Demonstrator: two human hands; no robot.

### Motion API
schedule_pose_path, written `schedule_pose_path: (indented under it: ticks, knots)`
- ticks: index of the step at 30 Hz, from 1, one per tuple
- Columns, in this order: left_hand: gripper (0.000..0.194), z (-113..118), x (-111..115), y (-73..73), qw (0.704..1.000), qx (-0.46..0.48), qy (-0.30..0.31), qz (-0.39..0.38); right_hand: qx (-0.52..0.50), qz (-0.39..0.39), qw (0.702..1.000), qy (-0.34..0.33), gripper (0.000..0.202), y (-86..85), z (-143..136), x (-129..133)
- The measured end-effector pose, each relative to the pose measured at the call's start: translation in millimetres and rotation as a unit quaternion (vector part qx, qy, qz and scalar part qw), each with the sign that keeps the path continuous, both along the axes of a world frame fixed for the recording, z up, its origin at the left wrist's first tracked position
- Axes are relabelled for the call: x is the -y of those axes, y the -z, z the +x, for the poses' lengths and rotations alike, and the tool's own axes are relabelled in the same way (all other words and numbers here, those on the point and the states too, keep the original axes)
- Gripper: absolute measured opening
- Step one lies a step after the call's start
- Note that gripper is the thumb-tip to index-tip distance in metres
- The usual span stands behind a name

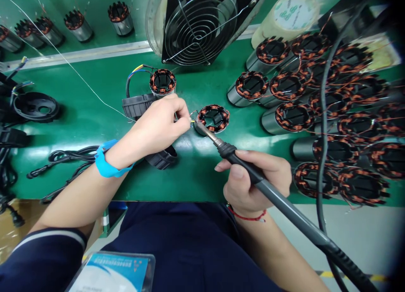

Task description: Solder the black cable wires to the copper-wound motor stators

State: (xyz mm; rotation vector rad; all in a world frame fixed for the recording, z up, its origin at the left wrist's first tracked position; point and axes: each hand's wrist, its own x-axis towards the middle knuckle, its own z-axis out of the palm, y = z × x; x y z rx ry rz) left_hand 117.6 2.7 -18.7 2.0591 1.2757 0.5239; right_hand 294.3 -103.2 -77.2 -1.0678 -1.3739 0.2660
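Observation:
My right hand (256,180) grips a soldering iron (272,195) by its black handle. The iron's tip meets the left rim of a copper-wound motor stator (214,119) that stands on the green bench. Between the thumb and fingertips of my left hand (164,123) is a thin wire (192,121) with a yellow end, right beside the iron's tip. Behind that hand are a black plastic end cap (138,105) with coloured leads and another stator (163,82). A second black ring-shaped part (163,158) lies partly hidden under my left wrist.
Many stators (287,87) crowd the bench's right side; several more stand on the back ledge. A fan (199,26) with a wire guard is at the back. Black cables (74,155) and black housings (36,106) lie left. The iron's cord (323,114) hangs at right.

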Motion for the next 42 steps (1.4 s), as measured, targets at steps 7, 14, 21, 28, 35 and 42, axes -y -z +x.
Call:
schedule_pose_path:
  ticks: [7, 14, 21, 28, 35, 42]
  knots:
    - [0.016, 2, -1, -2.0, 1.0, -0.003, -0.006, -0.004, 0.006, 0.001, 1.0, -0.011, 0.032, -2.7, 1, -4]
    - [0.012, 2, 0, -4.2, 1.0, -0.006, -0.009, -0.013, 0.066, -0.131, 0.988, -0.053, 0.038, -27.0, 0, -27]
    - [0.011, 0, 0, -3.3, 1.0, 0.002, -0.007, -0.007, 0.154, -0.173, 0.971, -0.056, 0.046, -25.9, -6, -42]
    - [0.012, -1, 0, -1.8, 1.0, 0.019, -0.006, -0.014, 0.148, -0.161, 0.976, -0.019, 0.044, -19.6, -12, -41]
    - [0.014, -1, 4, -5.4, 0.999, 0.053, 0.0, -0.008, 0.143, -0.146, 0.979, -0.012, 0.043, -16.6, -25, -43]
    - [0.019, -2, 12, -13.6, 0.991, 0.018, 0.082, 0.104, 0.055, -0.142, 0.987, -0.044, 0.048, -16.3, -22, -46]
